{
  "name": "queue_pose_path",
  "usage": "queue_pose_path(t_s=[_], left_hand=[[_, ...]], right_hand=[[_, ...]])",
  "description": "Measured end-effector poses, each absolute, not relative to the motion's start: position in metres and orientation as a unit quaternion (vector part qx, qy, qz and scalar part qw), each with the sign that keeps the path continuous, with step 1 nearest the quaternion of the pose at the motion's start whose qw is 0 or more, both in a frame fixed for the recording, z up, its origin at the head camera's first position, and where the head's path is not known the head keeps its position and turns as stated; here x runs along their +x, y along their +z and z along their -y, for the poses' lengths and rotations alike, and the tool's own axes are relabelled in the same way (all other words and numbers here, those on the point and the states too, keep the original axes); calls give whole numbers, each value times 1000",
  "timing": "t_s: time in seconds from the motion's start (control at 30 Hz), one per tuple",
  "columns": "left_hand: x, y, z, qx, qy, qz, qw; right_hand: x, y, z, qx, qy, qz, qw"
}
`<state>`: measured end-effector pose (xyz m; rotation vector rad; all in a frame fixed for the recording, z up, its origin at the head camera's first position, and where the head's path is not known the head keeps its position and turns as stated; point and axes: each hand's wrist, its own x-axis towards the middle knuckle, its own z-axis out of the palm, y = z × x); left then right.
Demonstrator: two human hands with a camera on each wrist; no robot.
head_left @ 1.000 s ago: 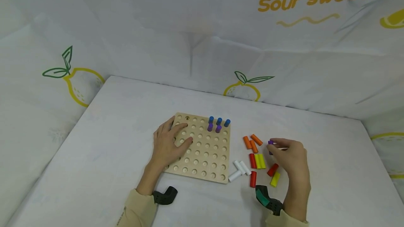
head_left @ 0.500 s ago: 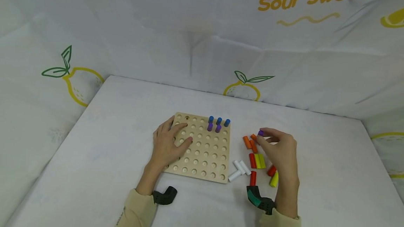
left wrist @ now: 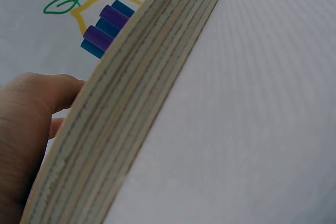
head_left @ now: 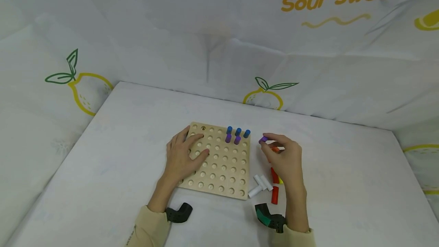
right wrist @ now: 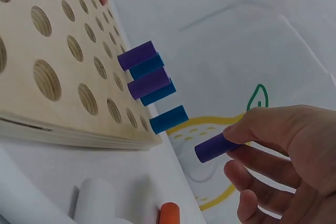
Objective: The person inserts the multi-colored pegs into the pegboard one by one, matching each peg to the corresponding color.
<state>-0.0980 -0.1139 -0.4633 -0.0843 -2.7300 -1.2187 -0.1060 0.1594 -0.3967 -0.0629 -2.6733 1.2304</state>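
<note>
Head view: pegboard (head_left: 220, 162) sits under spread left hand (head_left: 181, 158), likely for steadying; right hand (head_left: 287, 159) pinches purple peg (head_left: 263, 140) near one end, seemingly keeping other free.

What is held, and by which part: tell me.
The right hand pinches a purple peg by one end; the left hand rests on the board.

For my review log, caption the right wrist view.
Right hand pinches a purple peg near a wooden pegboard holding five pegs.
</note>
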Motion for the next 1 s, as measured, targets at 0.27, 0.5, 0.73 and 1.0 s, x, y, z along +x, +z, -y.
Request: queue_pose_path(t_s=[0.27,0.5,0.73,1.0], left_hand=[[-98,-464,114,-27,-408,910,74],[-98,-465,114,-29,-407,910,76],[-98,-464,114,-30,-407,910,76],[-98,-465,114,-29,-410,908,77]], right_hand=[[-108,-403,-148,-1,425,902,76],[-110,-407,-143,13,433,899,62],[-112,-410,-139,27,422,905,56],[-114,-415,-136,28,424,904,45]])
